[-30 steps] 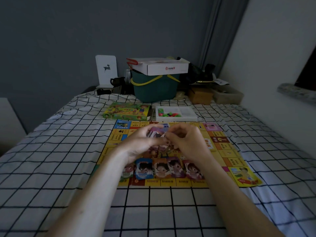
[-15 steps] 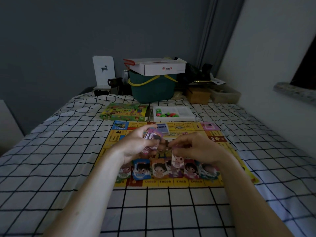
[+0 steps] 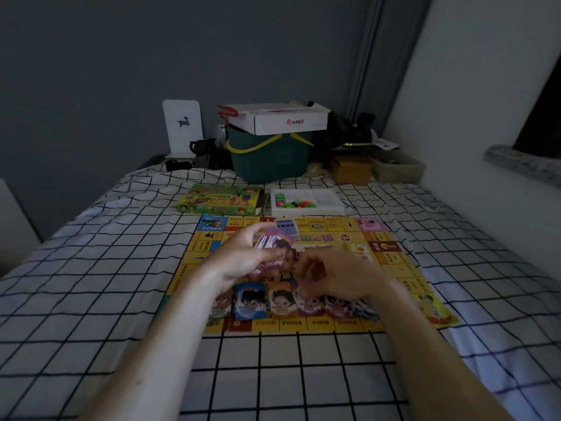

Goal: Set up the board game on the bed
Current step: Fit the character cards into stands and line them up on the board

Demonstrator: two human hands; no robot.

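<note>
- Checked bed [image 3: 91, 299] has loads of open sheet on the near side and out to the left and right of the game board [image 3: 391, 262]. The far edge is crowded, with a teal bucket [image 3: 270, 159] and a white carton [image 3: 282, 121] sitting on top of it.
- Just past the board's far edge: the game box [image 3: 221, 200] on the left and the white parts tray [image 3: 306, 202] with coloured pieces right beside it.
- From my view both forearms reach in from the near edge and meet over the middle of the board.
- Left hand [image 3: 246, 259] is raised a bit, fingers curled around a fanned stack of cards [image 3: 274, 241], thumb across the front.
- Right hand [image 3: 337, 275] sits lower, fingers curled down at a card [image 3: 309, 294]; too blurry to tell if it's actually pinching it.
- A row of character cards [image 3: 252, 303] lies along the board's near edge, and a small blue card [image 3: 287, 227] sits near its far edge.
</note>
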